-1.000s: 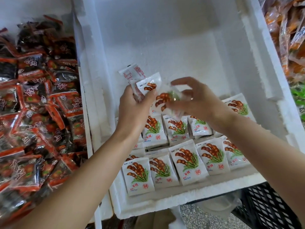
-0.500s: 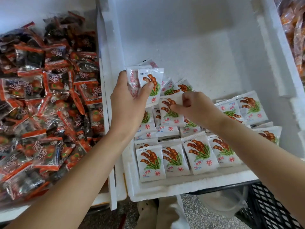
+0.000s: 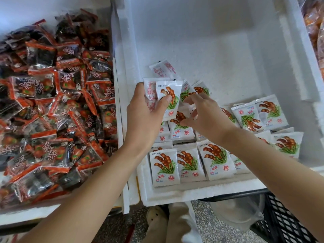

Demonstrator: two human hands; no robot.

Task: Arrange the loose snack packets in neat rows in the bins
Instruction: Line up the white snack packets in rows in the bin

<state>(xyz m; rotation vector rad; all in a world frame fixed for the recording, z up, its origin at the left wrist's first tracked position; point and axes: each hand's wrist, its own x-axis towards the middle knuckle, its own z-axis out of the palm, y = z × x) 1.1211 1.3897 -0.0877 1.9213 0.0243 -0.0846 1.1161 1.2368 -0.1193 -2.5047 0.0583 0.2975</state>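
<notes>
Packet stack (image 3: 168, 97) is in the left hand (image 3: 145, 118): thumb clamped across the front packet, fingers curled behind. Right hand (image 3: 208, 116) is just right of it, fingers curled onto a row packet (image 3: 179, 128), thumb on its face, index above its top edge, so pinching it. Both hands are inside the white foam bin (image 3: 210, 50). Nearer than the fingers, the front row (image 3: 191, 165) lies edge to edge against the near wall, print facing up. The second row is partly hidden under the hands. Just beyond the left fingers lies a face-down packet (image 3: 163, 68). Right of the right fingers, loose packets (image 3: 259, 114) lie skewed and overlapping. Left of the left hand, the left bin (image 3: 26, 214) is heaped with dark packets (image 3: 52, 102). Far right corner: orange packets (image 3: 313, 23). Under the arms: black crate (image 3: 287, 221), speckled floor (image 3: 215, 230), shoe (image 3: 156, 216).
</notes>
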